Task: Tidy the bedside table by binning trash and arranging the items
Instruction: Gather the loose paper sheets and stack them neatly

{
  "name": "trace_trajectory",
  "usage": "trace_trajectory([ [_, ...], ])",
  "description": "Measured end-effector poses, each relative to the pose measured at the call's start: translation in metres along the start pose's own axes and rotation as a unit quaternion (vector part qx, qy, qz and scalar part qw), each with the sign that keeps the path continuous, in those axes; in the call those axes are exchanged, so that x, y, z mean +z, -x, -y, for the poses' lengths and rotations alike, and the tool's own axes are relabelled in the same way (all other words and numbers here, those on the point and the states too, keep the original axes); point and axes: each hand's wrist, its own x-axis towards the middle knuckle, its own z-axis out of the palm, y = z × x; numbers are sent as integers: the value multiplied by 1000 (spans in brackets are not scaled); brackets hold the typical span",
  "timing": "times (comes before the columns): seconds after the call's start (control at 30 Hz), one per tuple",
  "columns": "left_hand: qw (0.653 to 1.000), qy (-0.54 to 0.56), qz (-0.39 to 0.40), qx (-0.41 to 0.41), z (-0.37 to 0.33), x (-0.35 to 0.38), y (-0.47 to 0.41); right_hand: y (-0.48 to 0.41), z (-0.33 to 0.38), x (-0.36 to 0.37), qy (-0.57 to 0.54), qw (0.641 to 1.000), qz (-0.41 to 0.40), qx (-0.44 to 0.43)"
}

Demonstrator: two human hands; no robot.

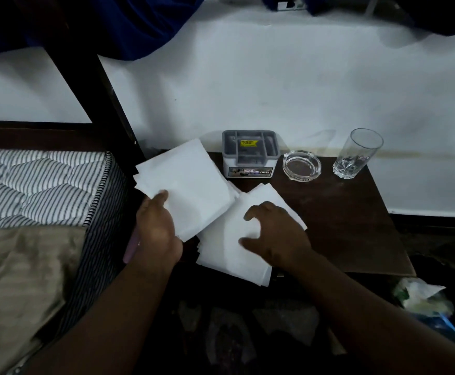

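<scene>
the bed (39,185) with its striped mattress sits just off the left edge of the surface (342,220), close enough that loose sheets could slide down into the gap there. my left hand (157,228) pinches the near corner of the left stack of white paper (185,180), thumb on top and fingers under it, as far as i can tell in this dim light. that stack is thin, light and floppy, so i judge it will sag and fan out unless i hold it along an edge with some support beneath. my right hand (275,234) is spread, fingers curved, pressing down on the second pile of paper (229,247), which overlaps the first and overhangs the front edge of the surface; the sheets look slippery against each other, so squaring them by the edges seems the safest hold. behind the paper stands the small grey organiser box (250,154), then the glass ashtray (301,165) and, furthest right, the drinking glass (357,154), both fragile and near enough to knock if i sweep the paper that way. a crumpled bag (421,299) lies on the floor at the right.
</scene>
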Motion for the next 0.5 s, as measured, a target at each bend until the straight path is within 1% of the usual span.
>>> trace_trajectory([
  [0.1, 1000, 7, -2, 3, 1, 0, -2, 7, 11, 15, 75, 996, 10, -46],
  [0.3, 1000, -1, -9, -4, 1, -6, -10, 11, 21, 29, 125, 989, 42, -72],
  [0.4, 1000, -2, -10, -7, -1, -7, -10, 11, 22, 32, 155, 984, 39, -84],
  [0.5, 1000, 0, -10, -6, -2, -6, -10, 10, 20, 29, 140, 986, 41, -86],
])
